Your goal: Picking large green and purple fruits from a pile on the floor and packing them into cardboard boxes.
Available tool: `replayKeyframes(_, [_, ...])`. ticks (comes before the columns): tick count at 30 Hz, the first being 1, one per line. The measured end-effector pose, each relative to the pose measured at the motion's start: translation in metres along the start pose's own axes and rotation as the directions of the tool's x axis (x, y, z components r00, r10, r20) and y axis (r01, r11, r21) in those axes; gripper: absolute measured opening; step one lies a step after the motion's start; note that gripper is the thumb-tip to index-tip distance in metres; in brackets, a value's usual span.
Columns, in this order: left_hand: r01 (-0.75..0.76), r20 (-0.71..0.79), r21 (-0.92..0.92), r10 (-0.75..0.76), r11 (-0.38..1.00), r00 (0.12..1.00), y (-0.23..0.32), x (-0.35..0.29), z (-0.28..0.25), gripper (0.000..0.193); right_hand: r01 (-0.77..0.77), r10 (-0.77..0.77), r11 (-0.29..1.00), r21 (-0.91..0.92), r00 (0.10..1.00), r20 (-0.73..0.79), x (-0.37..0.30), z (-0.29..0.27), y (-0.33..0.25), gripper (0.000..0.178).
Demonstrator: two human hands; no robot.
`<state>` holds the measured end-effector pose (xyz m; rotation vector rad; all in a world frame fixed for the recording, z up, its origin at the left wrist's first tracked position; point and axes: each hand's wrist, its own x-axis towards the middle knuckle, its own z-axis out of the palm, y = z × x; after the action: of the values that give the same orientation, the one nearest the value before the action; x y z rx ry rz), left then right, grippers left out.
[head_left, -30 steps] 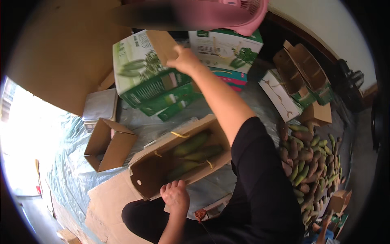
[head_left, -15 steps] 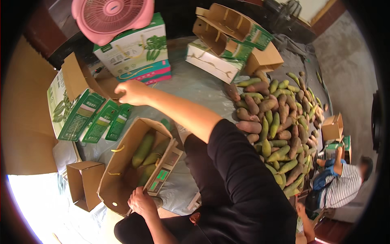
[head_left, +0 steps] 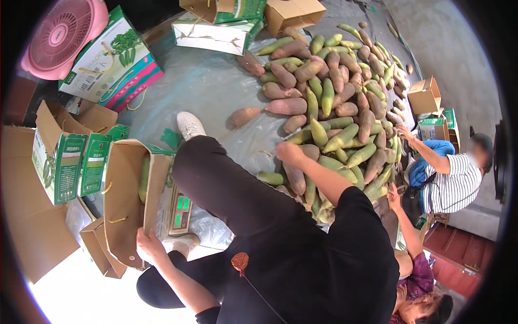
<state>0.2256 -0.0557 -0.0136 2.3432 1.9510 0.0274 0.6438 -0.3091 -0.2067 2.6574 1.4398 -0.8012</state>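
My left hand (head_left: 151, 247) is closed on the near edge of an open cardboard box (head_left: 123, 197) with yellow cord handles. Inside it a green radish (head_left: 144, 179) shows; the box wall hides the rest. A digital scale (head_left: 179, 213) with lit green displays is right against the box; whether the box rests on it I cannot tell. My right hand (head_left: 291, 154) is at the left edge of a large heap of radishes (head_left: 337, 143), some green, some reddish-brown. Its fingers curl downward, and what they hold, if anything, is hidden. A brown radish (head_left: 294, 178) lies just below it.
Green-and-white cartons (head_left: 70, 162) stand at the left, and a pink fan (head_left: 65, 35) sits by a printed carton (head_left: 110, 65). More boxes (head_left: 216, 35) lie at the back. Two people are at the right, one in a striped shirt (head_left: 453, 181), one in a purple top (head_left: 418, 281).
My right hand has swung from the cartons at the left across to the radish heap. My left hand stays on the box edge. The view has turned rightward, and a second person shows more fully.
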Motion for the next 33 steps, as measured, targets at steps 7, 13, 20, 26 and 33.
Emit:
replayKeyframes(7, [0.003, -0.002, 0.005, -0.003, 1.000, 1.000, -0.009, -0.004, 0.001, 0.018, -0.187, 0.184, 0.977, 0.098, 0.982, 0.047, -0.076, 0.013, 0.009, 0.015])
replayKeyframes(13, [-0.004, 0.012, -0.004, 0.004, 1.000, 1.000, -0.008, -0.007, 0.001, 0.021, -0.126, 0.190, 0.959, 0.255, 0.951, -0.243, -0.068, -0.007, 0.038, 0.013])
replayKeyframes(20, [-0.028, 0.017, -0.003, 0.028, 1.000, 0.999, -0.004, 0.000, 0.011, 0.025, -0.281, 0.247, 0.952, -0.122, 0.940, -0.236, -0.082, -0.045, 0.066, 0.016])
replayKeyframes(26, [0.043, -0.002, 0.026, -0.043, 0.999, 0.999, -0.016, -0.005, 0.006, 0.020, -0.488, 0.490, 0.866, 0.114, 0.778, -0.392, -0.064, -0.068, 0.069, 0.044])
replayKeyframes(33, [0.121, 0.029, 0.097, -0.124, 0.988, 0.992, -0.001, -0.005, -0.003, 0.021, -0.577, 0.606, 0.794, 0.189, 0.776, -0.175, -0.025, -0.062, 0.090, 0.054])
